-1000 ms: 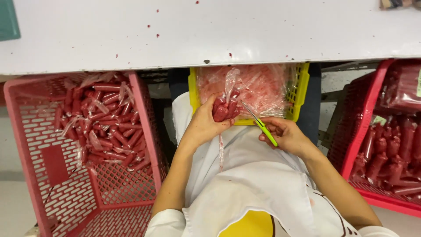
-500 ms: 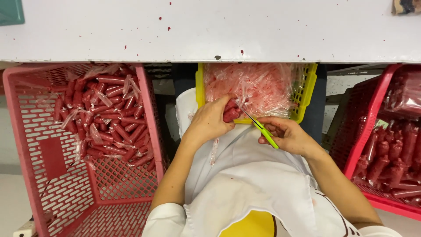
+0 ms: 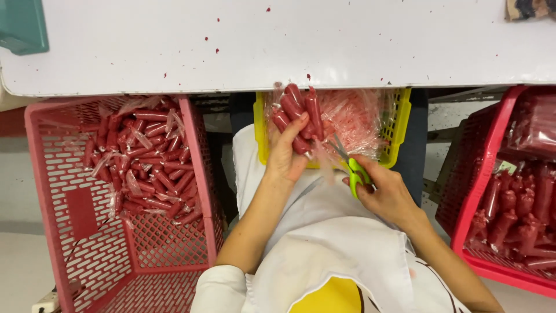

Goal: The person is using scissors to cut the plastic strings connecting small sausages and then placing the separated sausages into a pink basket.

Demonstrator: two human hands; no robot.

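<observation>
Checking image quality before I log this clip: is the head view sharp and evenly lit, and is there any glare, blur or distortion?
Head view: bright, even light; the white tabletop looks nearly washed out. The left hand, its bunch of red wrapped sausages and the right hand with green-handled scissors are fairly sharp. Clear plastic in the yellow basket glints. Table edge bows slightly.

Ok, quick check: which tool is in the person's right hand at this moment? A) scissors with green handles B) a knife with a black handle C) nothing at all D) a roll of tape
A: the right hand grips scissors with green handles, blades angled up toward the bundle of red sausages held in the left hand over the yellow basket.
</observation>
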